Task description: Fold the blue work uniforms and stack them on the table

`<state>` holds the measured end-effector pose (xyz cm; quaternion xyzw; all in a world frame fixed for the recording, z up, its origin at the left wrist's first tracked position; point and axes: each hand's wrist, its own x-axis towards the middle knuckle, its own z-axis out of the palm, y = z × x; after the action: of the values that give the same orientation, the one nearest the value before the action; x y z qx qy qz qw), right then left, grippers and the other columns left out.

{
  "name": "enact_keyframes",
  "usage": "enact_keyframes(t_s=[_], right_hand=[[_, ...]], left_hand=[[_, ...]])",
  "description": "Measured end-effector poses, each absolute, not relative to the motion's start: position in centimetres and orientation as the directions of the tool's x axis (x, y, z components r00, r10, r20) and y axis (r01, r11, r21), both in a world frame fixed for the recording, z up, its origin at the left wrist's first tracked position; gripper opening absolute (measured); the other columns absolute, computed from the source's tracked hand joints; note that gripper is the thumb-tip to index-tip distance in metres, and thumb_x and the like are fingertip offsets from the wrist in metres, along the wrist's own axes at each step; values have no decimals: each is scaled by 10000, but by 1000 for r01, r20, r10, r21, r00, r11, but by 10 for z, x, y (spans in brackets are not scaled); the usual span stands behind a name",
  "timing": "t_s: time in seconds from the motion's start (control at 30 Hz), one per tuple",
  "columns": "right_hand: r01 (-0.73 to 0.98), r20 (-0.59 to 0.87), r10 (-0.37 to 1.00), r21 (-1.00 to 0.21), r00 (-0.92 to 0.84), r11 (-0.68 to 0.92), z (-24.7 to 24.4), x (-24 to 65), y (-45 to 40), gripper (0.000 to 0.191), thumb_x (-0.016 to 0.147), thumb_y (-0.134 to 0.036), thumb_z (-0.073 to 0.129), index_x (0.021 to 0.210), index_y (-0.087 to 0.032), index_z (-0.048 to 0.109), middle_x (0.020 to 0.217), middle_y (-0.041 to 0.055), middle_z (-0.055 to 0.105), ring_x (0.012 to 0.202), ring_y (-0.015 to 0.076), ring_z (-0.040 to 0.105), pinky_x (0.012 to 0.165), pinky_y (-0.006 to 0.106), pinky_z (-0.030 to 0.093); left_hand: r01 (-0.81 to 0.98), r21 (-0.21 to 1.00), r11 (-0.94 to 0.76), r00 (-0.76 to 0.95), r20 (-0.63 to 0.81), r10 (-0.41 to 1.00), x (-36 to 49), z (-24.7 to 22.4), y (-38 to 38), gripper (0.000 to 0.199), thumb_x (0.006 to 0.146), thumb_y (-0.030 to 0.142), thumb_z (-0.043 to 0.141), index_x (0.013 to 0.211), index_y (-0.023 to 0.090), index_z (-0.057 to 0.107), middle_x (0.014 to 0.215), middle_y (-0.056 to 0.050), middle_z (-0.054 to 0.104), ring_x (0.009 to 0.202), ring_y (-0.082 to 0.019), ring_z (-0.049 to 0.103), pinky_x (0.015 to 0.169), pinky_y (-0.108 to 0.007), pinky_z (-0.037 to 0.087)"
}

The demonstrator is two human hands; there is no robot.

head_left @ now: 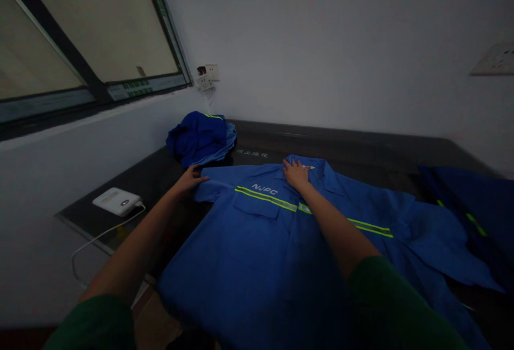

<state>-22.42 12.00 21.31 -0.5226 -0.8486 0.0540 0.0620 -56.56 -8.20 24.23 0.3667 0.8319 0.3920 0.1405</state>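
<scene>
A blue work jacket (257, 232) lies spread front side up, collar away from me, with yellow-green reflective stripes and white "NJPC" lettering on the chest. My right hand (296, 174) rests flat on its collar, fingers spread, partly covering a white label. At the end of the jacket's left-side sleeve is my left hand (188, 181). Its visible fingers are apart and touch the sleeve's edge; the others are hidden. The opposite sleeve (445, 232) stretches out to the right.
A dark table (341, 144) stands against the wall. A bundle of blue clothing (201, 137) lies at its back left, and folded dark blue clothing (477, 200) at the right. A white power bank (116, 201) with a cable sits on the left. Wall sockets (208, 76) hang behind.
</scene>
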Motion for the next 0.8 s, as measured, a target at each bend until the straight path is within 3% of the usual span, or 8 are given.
enact_keyframes(t_s=[0.13,0.27,0.4,0.53,0.67,0.8], right_hand=[[878,128,906,-224,-404,423,208,-223,113,486,997,-378,277,1468,-278,345,1539,128,308,1404,308,278,1081,606,218],[862,194,897,-258,-396,436,214,-225,103,490,984,-387,344,1455,-256,374,1554,158,254,1390,309,303,1073,525,284],[811,225,825,-175,-519,558,217,-227,92,461,978,-354,368,1428,-270,422,1603,97,118,1445,309,154,1096,567,229],[792,70,808,-167,-585,587,211,-224,93,485,1002,-401,263,1465,-289,359,1584,60,215,1452,279,144,1106,633,135],[796,37,814,-186,-580,576,205,-222,99,505,1005,-418,231,1493,-301,289,1595,43,172,1457,272,129,1107,648,101],[795,36,812,-183,-582,578,205,-222,101,507,1006,-415,222,1494,-297,287,1595,48,167,1458,277,125,1104,656,93]], left_hand=[[637,555,535,-707,143,693,-567,230,-114,574,705,463,729,1168,143,615,1076,-157,671,1114,-334,596,945,-411,466],[546,686,481,-647,-19,762,-554,228,-125,581,753,484,673,1233,171,579,1041,-112,682,964,-276,661,836,-359,520],[470,816,336,-613,28,789,-543,238,-120,710,738,342,692,1381,166,448,1092,-109,667,937,-235,658,804,-332,531],[553,794,251,-571,142,809,-544,248,-129,610,776,359,634,1343,179,499,1113,-98,667,943,-238,649,827,-351,523],[737,578,351,-505,125,854,-540,240,-148,380,814,306,576,1174,201,637,1185,-90,649,987,-259,632,902,-373,480],[843,204,498,-526,114,843,-524,231,-160,357,844,259,541,1185,260,645,1152,-115,623,1063,-320,581,932,-475,432]])
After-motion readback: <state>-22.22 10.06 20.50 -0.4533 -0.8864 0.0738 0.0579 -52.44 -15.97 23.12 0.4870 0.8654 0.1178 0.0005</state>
